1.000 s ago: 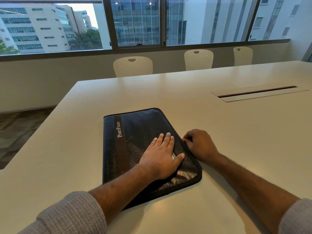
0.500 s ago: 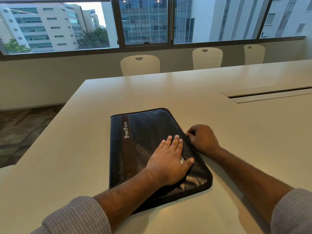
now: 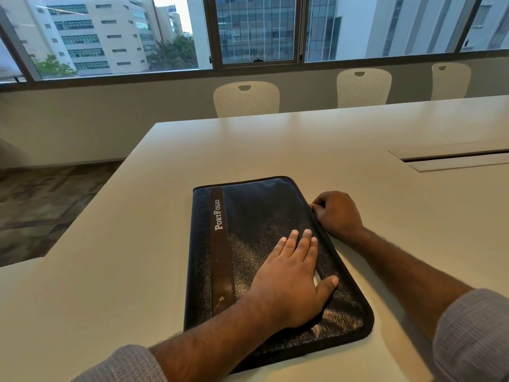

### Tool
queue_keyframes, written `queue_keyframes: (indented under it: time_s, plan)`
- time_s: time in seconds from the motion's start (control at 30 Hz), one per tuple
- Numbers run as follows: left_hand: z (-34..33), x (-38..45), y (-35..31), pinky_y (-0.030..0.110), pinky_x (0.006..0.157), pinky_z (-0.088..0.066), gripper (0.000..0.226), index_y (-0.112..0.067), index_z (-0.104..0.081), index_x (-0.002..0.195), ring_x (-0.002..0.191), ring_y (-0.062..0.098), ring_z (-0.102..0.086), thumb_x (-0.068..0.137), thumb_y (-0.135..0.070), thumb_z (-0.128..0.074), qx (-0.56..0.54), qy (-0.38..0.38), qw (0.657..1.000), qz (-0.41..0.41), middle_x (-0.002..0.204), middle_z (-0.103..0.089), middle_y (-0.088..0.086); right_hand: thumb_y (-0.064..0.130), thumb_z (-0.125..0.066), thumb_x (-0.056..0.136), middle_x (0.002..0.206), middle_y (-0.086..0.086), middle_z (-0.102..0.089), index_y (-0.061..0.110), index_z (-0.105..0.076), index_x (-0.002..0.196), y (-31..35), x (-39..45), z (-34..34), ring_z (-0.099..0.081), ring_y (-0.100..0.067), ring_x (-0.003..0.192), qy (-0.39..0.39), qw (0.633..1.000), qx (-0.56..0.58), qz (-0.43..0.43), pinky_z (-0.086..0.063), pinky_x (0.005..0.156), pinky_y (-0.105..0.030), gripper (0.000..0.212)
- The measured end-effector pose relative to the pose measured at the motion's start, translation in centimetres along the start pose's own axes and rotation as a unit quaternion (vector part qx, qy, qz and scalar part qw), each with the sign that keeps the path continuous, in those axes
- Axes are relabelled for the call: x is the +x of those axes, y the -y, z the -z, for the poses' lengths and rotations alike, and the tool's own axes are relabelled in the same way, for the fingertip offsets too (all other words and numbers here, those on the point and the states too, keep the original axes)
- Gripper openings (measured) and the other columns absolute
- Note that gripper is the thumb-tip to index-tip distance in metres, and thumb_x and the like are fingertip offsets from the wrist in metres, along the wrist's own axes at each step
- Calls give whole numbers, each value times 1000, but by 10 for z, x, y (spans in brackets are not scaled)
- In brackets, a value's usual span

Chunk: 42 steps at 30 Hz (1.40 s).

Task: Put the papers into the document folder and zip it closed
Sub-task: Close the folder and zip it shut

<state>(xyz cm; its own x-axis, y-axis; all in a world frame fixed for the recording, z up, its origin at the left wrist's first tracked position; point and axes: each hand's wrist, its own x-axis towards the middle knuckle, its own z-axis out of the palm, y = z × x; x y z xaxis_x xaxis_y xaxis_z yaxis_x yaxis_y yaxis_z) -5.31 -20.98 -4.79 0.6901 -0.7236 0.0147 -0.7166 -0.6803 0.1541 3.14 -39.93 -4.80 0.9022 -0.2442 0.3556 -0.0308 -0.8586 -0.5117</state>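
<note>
The black textured leather-look zip document folder (image 3: 264, 260) is lying flat on the pale table (image 3: 110, 271), toward its near edge and close to the left corner. Over the last second the right hand (image 3: 337, 215) has been travelling along the folder's right edge, away from the near edge toward the far right corner; by judgement, the zipper is being drawn shut and closure is well along. The right fingers are curling tightly against the zip track, apparently pinching the slider, though the slider itself is hidden. The left hand (image 3: 292, 279) is staying flat on the cover, fingers straight and close together, thumb spread, pressing the folder down. No papers are showing outside, apart from a small white glint beside the left thumb. A brown vertical band (image 3: 220, 252) is carrying the pale lettering "PORTFOLIO".
</note>
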Motion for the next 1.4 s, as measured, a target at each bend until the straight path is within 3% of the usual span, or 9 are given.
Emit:
queue_keyframes:
  time_s: [0.3, 0.43, 0.57, 0.73, 0.9, 1.13, 1.4]
  plan:
    - [5, -4, -3, 36, 119, 10, 80, -18, 6, 154, 146, 14, 21, 93, -68, -8, -9, 10, 1000, 4, 162, 16, -1, 19, -63, 87, 83, -7, -74, 9, -76, 84, 7, 38, -11, -64, -20, 72, 10, 1000, 6, -18, -55, 69, -36, 16]
    - [7, 4, 5, 31, 116, 10, 89, -19, -1, 155, 148, 12, 14, 87, -77, -10, -44, 9, 999, 5, 164, 7, -4, 20, -63, 87, 83, -6, -74, 11, -76, 84, 3, 40, -13, -64, -21, 73, 13, 1000, 9, -11, -56, 70, -39, 17]
    - [19, 36, 39, 34, 114, 2, 97, -19, -13, 154, 149, 18, -2, 81, -83, -16, -70, -11, 995, 71, 164, -8, 1, 20, -61, 86, 79, -4, -73, 15, -75, 78, -1, 37, -14, -63, -20, 71, 19, 1000, 13, 0, -52, 68, -35, 16]
    - [35, 76, 100, 41, 121, -3, 93, -17, -11, 155, 150, 20, -2, 86, -77, -25, -28, -14, 988, 150, 164, -6, 5, 17, -60, 89, 80, -4, -71, 13, -74, 81, -5, 32, -14, -61, -18, 71, 28, 999, 27, 21, -45, 65, -30, 16]
    - [15, 78, 104, 33, 115, 8, 98, -18, 0, 155, 149, 16, 7, 81, -81, -12, -11, 4, 991, 132, 164, 4, 1, 15, -61, 89, 82, -6, -70, 10, -74, 84, -14, 27, -10, -59, -18, 71, 15, 999, 18, 46, -43, 64, -28, 14]
    - [10, 59, 95, 33, 116, 9, 94, -20, 3, 154, 148, 15, 10, 83, -80, -10, -11, 8, 995, 100, 164, 7, 0, 19, -64, 88, 83, -5, -71, 11, -75, 86, -11, 46, -12, -59, -17, 71, 9, 999, 9, 50, -52, 67, -34, 14]
    - [10, 50, 89, 35, 119, 8, 91, -19, 3, 154, 148, 15, 13, 86, -77, -11, -8, 7, 995, 103, 164, 9, 0, 19, -59, 90, 90, -2, -69, 16, -72, 93, -13, 82, -13, -61, -21, 81, 91, 983, -55, 151, -52, 70, -39, 14]
